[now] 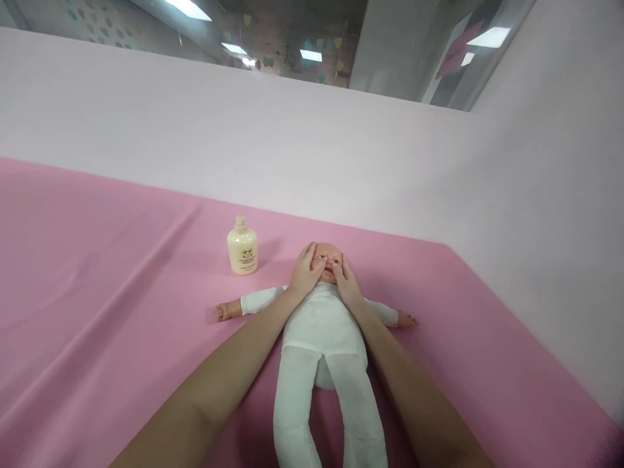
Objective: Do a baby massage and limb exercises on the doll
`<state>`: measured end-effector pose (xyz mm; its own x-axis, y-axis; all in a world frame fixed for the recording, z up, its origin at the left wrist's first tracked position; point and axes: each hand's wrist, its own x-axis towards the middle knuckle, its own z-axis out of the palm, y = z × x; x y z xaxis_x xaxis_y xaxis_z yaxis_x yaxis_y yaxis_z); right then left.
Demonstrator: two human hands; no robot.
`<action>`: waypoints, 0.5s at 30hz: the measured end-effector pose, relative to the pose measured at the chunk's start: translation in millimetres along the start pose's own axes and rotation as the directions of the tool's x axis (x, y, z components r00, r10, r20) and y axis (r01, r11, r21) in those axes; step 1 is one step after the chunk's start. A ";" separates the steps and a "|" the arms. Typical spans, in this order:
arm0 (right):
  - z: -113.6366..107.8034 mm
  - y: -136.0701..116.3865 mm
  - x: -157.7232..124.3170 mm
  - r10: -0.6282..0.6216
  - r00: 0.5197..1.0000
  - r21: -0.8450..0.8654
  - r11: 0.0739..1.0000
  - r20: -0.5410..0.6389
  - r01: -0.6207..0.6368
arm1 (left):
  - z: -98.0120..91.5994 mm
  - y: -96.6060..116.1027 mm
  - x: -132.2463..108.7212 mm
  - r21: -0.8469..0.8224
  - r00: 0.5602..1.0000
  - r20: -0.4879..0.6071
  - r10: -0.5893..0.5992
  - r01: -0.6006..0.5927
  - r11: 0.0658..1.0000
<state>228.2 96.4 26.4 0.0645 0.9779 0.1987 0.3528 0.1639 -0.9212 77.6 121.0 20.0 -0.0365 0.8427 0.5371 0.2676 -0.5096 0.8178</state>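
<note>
Nearest to me, the doll's white-clad legs [295, 396] are stretching toward the near edge of view, slightly apart, and the person's forearms are reaching along either side of the body. The doll [325, 318] is lying on its back on the pink sheet [121, 325], its head pointing to the far side, presumably so that its front is facing the worker. Its arms are spreading out left and right, which seems to be leaving the middle clear for the reach.

Farther in, the left hand [305, 273] and right hand [348, 281] are holding the doll's head between them, fingers lying together along its sides, thumbs resting on the cheeks by the mouth; this cupping is probably keeping the head centred.

Left of the head, a pale yellow pump bottle [242, 251] is standing upright, apart from the left hand, likely within reach yet out of the way. Beyond, a white wall [244, 136] is rising, and above it a glass panel [273, 39] is showing bright ceiling lights.
</note>
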 end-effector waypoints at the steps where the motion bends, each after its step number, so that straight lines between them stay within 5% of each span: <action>1: -0.1 -0.5 -0.5 -0.011 1.000 0.000 1.000 -0.001 0.011 | 0.2 -0.2 0.0 0.000 1.000 -0.001 -0.009 0.009 1.000; 8: -4.2 -8.1 -6.1 -0.295 0.954 -0.049 0.953 0.060 0.298 | -1.8 1.1 -0.3 -0.008 0.997 0.015 0.073 -0.072 0.997; 15: -3.8 -7.2 -4.4 -0.241 0.969 -0.040 0.969 0.051 0.243 | -4.6 2.1 0.1 -0.027 0.995 0.039 0.097 -0.096 0.995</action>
<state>228.9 90.5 33.4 -0.0698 0.9150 0.3974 0.3952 0.3911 -0.8312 73.8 119.2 22.7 0.0271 0.7957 0.6051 0.2439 -0.5923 0.7680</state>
